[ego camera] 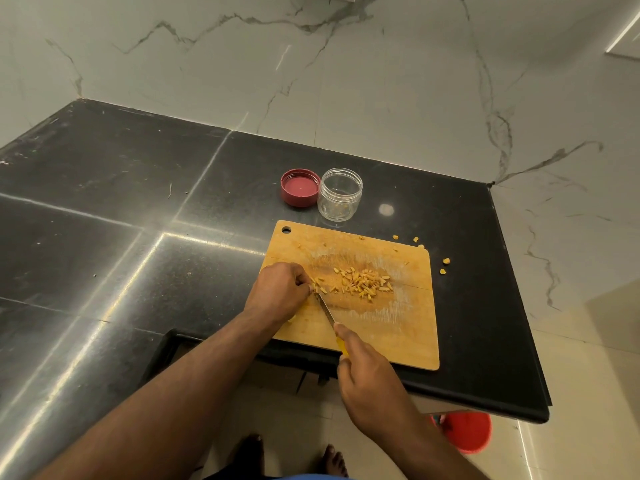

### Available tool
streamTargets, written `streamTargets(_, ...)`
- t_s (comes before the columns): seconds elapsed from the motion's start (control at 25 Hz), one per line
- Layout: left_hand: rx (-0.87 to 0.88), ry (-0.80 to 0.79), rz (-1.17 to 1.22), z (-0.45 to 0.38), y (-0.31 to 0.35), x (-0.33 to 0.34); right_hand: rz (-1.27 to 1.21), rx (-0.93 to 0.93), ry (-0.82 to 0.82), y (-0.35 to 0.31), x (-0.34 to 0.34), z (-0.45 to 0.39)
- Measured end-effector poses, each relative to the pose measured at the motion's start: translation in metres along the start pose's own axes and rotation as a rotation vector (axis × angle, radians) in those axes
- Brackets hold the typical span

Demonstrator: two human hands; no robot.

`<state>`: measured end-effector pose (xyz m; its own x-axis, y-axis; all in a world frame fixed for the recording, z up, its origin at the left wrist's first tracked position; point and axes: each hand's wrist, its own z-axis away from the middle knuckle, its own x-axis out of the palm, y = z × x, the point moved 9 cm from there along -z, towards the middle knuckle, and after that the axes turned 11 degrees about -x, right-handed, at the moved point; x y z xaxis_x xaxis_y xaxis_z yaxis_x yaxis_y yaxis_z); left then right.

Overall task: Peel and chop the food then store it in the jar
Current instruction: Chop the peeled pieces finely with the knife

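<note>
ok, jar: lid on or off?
Off. The clear jar stands upright with an open mouth; its red lid lies beside it on the counter, inside facing up.

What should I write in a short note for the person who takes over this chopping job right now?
Left hand: grip on a small food piece at the knife tip.
Right hand: grip on the knife's yellow handle, blade on the cutting board.
Chopped pieces lie piled mid-board; a few strays lie on the counter.
Jar is open, nearly empty; red lid beside it.
Left: finish chopping, fill the jar, close it.
</note>
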<state>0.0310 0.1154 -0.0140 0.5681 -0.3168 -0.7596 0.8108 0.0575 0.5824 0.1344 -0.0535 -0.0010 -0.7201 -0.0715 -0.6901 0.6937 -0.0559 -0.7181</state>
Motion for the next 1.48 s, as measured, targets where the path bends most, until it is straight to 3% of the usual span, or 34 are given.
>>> streamTargets(0.16, 0.026, -0.043, -0.018, -0.003, 0.001, -0.001, -0.021, 0.021, 0.084, 0.006, -0.013, 0.007)
streamTargets(0.48, -0.022, -0.009, -0.003, -0.012, -0.019, -0.025, 0.016, -0.048, 0.012, -0.001, 0.005, -0.009)
streamTargets(0.68, -0.021, -0.051, 0.019, -0.012, -0.029, -0.026, 0.031, 0.064, 0.188, 0.029, -0.022, 0.004)
streamTargets(0.96, -0.006, -0.086, -0.058, -0.009, -0.025, -0.028, 0.033, -0.049, 0.052, 0.007, 0.001, -0.020)
streamTargets(1.16, -0.012, -0.074, -0.141, -0.008, -0.025, -0.029, 0.061, 0.059, 0.203, 0.032, -0.025, -0.014)
streamTargets(1.32, -0.013, -0.072, -0.139, -0.009, -0.021, -0.025, 0.003, -0.002, 0.081, 0.023, -0.012, -0.006)
streamTargets(1.48, 0.011, -0.088, -0.095, -0.007, -0.013, -0.020, 0.008, 0.049, 0.168, 0.036, -0.024, -0.004)
